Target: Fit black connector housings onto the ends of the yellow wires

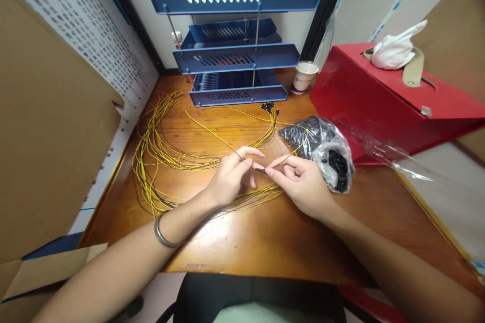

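Observation:
Over the middle of the desk my left hand [232, 174] pinches a thin yellow wire [212, 132] between thumb and index finger. Facing it, my right hand [297, 179] has its thumb and finger closed at a small black connector [260, 170], which sits between the two hands. A yellow strand loops up from my right fingers. Beneath and left of the hands lies a large coil of yellow and black wires [146, 161]. Several black connector ends [268, 107] gather at the coil's far side. Beside my right hand rests a clear plastic bag [322, 146] of small black parts.
A blue tiered file tray [238, 95] stands at the back of the wooden desk [242, 257]. Right of it are a paper cup [304, 78] and a red tissue box [364, 105]. Cardboard [49, 110] walls the left side.

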`<state>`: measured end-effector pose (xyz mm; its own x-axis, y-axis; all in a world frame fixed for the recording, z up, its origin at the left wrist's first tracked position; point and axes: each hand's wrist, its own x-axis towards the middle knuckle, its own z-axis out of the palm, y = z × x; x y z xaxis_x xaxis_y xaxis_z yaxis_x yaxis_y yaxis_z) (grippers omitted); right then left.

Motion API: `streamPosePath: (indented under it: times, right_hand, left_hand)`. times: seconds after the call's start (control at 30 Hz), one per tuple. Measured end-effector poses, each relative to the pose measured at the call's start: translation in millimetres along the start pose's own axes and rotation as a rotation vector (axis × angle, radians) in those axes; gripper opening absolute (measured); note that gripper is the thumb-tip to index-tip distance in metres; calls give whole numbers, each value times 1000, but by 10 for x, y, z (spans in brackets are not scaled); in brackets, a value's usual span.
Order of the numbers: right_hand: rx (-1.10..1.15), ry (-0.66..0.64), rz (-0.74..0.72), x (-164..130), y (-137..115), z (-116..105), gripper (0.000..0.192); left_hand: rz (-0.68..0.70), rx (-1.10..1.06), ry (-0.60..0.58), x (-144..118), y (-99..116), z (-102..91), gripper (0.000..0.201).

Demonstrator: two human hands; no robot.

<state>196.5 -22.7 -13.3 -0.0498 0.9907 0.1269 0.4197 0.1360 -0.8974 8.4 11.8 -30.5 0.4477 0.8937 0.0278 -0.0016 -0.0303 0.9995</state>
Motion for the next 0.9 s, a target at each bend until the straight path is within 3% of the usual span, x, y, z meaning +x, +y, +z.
streamPosePath:
  times: [0.13, 0.33, 0.9]
  right_hand:
    - [75, 19, 12, -9, -7, 3, 22]
    - [187, -54, 68, -2, 33, 2, 25]
    - [391, -30, 86, 43, -5, 14, 26]
  left_hand:
    - [-107, -63, -4, 37, 46, 30, 46]
    - [-43, -52, -149, 34, 92, 34, 44]
    - [-131, -149, -73, 42, 108, 50, 45]
